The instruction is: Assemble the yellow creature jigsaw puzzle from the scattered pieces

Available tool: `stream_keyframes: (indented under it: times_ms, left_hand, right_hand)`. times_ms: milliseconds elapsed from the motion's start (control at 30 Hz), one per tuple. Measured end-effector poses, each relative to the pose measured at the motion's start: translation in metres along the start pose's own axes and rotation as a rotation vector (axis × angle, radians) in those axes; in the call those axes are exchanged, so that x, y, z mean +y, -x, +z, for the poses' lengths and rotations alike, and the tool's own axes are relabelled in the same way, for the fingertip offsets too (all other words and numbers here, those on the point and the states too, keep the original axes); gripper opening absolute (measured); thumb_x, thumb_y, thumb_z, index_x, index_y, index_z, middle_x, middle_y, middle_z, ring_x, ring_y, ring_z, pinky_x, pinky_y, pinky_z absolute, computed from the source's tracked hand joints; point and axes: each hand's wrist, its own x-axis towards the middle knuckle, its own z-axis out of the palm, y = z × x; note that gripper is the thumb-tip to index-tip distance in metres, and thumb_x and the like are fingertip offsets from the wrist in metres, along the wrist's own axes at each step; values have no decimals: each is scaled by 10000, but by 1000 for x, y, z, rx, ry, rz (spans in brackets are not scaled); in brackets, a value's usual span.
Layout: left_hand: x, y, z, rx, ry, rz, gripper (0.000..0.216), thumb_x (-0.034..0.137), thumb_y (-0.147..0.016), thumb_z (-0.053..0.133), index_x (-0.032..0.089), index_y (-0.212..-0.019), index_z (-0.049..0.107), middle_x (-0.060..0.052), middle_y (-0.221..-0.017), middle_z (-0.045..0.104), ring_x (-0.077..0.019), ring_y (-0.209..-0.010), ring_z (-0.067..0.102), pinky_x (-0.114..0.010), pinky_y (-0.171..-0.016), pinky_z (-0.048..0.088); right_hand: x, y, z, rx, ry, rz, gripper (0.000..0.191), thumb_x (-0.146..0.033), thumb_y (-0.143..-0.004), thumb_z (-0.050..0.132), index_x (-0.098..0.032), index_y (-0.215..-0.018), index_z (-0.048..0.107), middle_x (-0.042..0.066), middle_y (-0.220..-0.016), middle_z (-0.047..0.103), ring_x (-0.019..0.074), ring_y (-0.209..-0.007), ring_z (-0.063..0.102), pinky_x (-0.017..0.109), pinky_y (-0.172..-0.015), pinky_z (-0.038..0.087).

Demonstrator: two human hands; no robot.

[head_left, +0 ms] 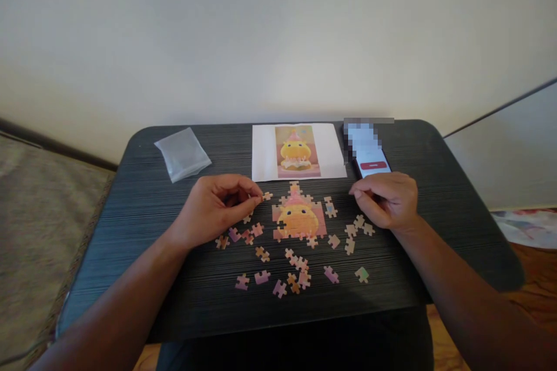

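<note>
head view. i read both forearms entering from the lower edge and converging over the dark table (130, 203).

left arm: the forearm runs up from the lower left corner with the wrist low. the left hand (217, 208) lies palm down, knuckles toward the camera. its fingers are drawn together, and thumb and forefinger meet on a small puzzle piece (267, 196). that piece sits just beside the upper left corner of the assembled block (298, 217), which shows a yellow figure on pink at the table's middle. the piece is not joined to the block.

right arm: the forearm comes in from the lower right. the right hand (385, 200) rests on the table to the right of the block, fingers curled under in a loose fist. i cannot tell whether anything is held inside the curl.

loose pieces (261, 277) lie scattered in front of the block and beside both hands. a reference sheet (265, 153) lies behind the block. a phone (369, 156) with a lit screen lies just behind the right hand. a clear plastic bag (183, 153) lies at the far left, well apart from both hands.
</note>
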Motion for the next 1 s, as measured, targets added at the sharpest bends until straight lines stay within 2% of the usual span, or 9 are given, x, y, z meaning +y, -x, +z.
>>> stream_keyframes:
  times_ms: [167, 600, 1000]
  left_hand:
    - [-1, 0, -2, 40, -28, -34, 149, 331, -927, 830, 186, -951, 858, -52, -845, 808, -116, -678, 666, -199, -554, 477]
    - [-2, -5, -3, 70, 42, -79, 120, 293, -874, 873, 193, -937, 849, -13, -725, 750, -99, -594, 613, -186, -507, 464]
    - [-15, -5, -12, 111, -164, -23, 161, 357, -869, 880, 219, -951, 881, -30, -823, 818, -103, -617, 652, -193, -510, 475]
  right_hand:
    - [-1, 1, -1, -16, -29, 9, 117, -133, -902, 709, -244, -873, 730, -58, -655, 687, 114, -507, 607, 303, -530, 465]
    - [-3, 0, -3, -21, -21, 48, 148, -144, -893, 705, -288, -895, 745, -42, -636, 697, 151, -490, 631, 343, -487, 479]
    - [-5, -3, -3, -7, 1, 48, 149, -160, -920, 685, -280, -851, 739, -50, -612, 686, 146, -494, 617, 357, -509, 465]
